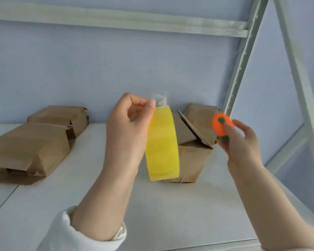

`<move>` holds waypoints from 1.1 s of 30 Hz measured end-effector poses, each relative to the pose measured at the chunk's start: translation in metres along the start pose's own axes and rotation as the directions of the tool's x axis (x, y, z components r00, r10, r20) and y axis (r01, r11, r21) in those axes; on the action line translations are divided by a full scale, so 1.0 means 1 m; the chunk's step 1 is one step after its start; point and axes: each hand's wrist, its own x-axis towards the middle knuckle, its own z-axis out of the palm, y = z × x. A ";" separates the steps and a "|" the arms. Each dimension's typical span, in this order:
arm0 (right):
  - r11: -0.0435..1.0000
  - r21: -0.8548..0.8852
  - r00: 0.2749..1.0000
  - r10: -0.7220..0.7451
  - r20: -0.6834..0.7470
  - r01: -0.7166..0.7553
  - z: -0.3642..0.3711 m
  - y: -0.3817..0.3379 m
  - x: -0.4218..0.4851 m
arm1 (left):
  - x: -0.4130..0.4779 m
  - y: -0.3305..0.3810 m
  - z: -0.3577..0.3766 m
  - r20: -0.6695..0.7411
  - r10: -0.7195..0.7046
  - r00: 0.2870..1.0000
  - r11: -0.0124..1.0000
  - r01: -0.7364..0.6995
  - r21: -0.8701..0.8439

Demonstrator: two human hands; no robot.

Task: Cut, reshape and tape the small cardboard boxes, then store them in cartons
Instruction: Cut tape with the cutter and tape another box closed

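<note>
On the white shelf [170, 214], near the middle and towards the blue wall [98, 69], stands a small cardboard box [192, 156] with one flap [194, 131] raised at a slant; a second brown box [201, 115] sits just behind it against the wall. Well apart to the left lie two more boxes, crumpled and flattened, the nearer one [29, 147] in front of the farther one [62, 116]. Above the shelf, in front of the open box, the left hand [127, 127] holds a yellow tape roll [162, 145] upright, its fingers curled, thumb and forefinger pinching the clear loose end [160, 100] at the top of the roll; how the other fingers carry the roll cannot be told. A white sleeve [71, 232] covers that forearm. To the right of the box the right hand [241, 144] is lifted off the shelf, fingers curled round a round orange cutter [222, 125] with a green button [221, 120], the thumb lying on its face. Behind it a pale metal upright [243, 57] of the rack rises at a slant
</note>
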 end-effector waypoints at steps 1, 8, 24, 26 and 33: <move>0.986 -0.163 0.999 0.025 -0.020 -0.028 -0.012 0.017 0.012 | -0.001 0.000 0.000 0.000 -0.011 1.000 1.000 0.011 0.003; 0.672 -0.741 0.988 0.130 0.088 -0.022 -0.042 0.101 0.053 | -0.011 -0.002 0.000 -0.017 -0.055 0.998 0.998 0.055 0.034; 0.751 0.019 0.397 -0.370 0.840 0.660 0.003 -0.011 -0.059 | 0.014 0.035 0.028 -0.023 -0.081 0.996 0.991 0.079 -0.105; 0.784 0.035 0.433 -0.379 0.818 0.620 0.011 -0.019 -0.051 | 0.032 0.035 0.031 0.059 -0.100 0.993 0.988 0.106 -0.113; 0.889 0.007 0.518 -0.273 0.810 0.457 0.034 -0.044 -0.025 | 0.104 0.021 0.033 0.409 -0.335 0.849 0.917 0.394 -0.067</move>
